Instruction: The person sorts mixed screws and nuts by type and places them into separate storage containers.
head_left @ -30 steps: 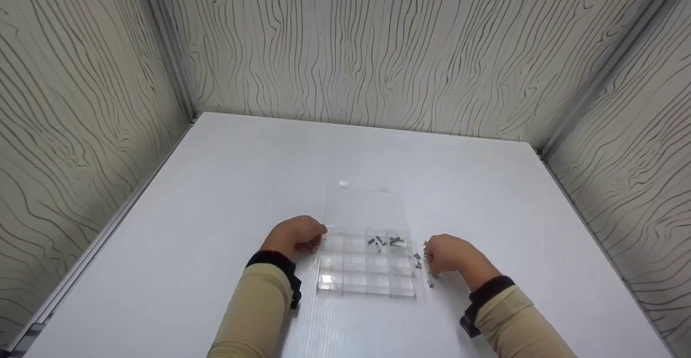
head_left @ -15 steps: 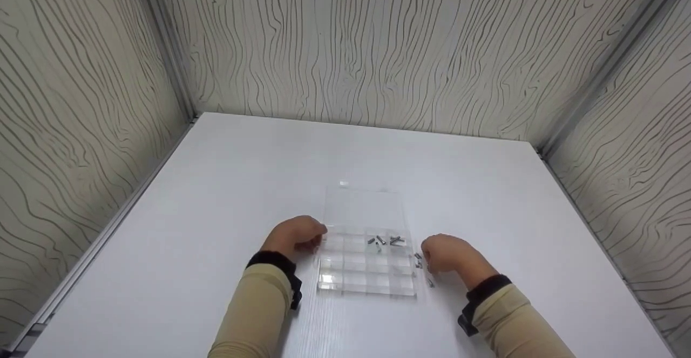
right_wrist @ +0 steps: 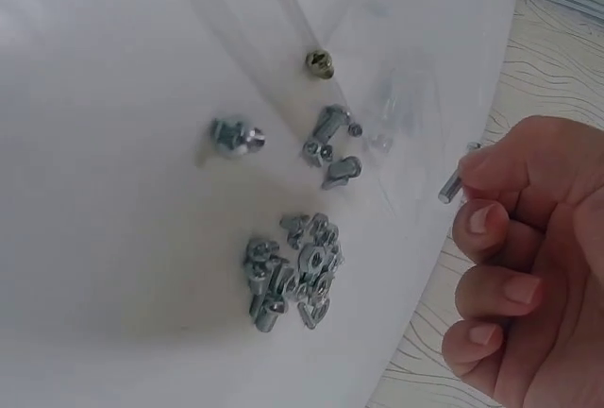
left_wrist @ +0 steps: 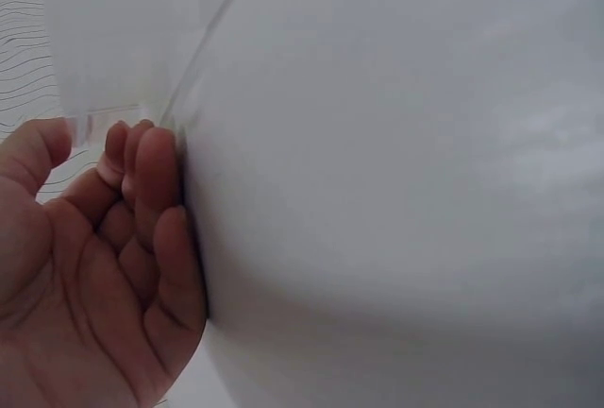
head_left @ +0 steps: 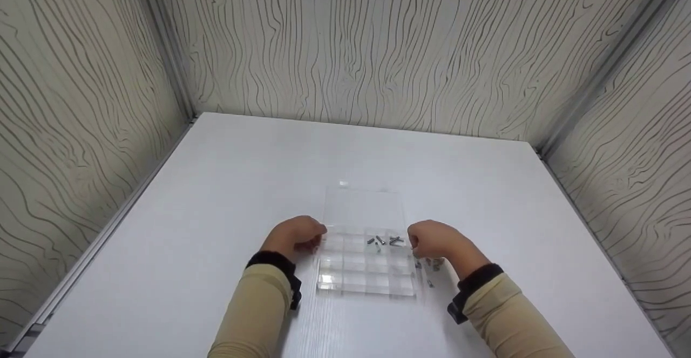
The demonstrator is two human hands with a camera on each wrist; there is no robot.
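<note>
A clear plastic compartment box lies on the white table, its transparent lid folded back at the far side. Silver screws sit in two of its far right compartments. My left hand holds the box's left side, thumb at the rim and fingers bent beside it. My right hand is at the far right edge of the box. Between thumb and index finger it pinches a small silver screw, seen in the right wrist view; its other fingers are curled.
Right of the box lies a pile of silver screws, with several more loose ones nearer the box wall. One brass-coloured screw lies among them. Patterned panels stand around the table.
My right hand has moved from the loose screws up and left to the box's edge, uncovering the pile behind it. My left hand has stayed in place.
</note>
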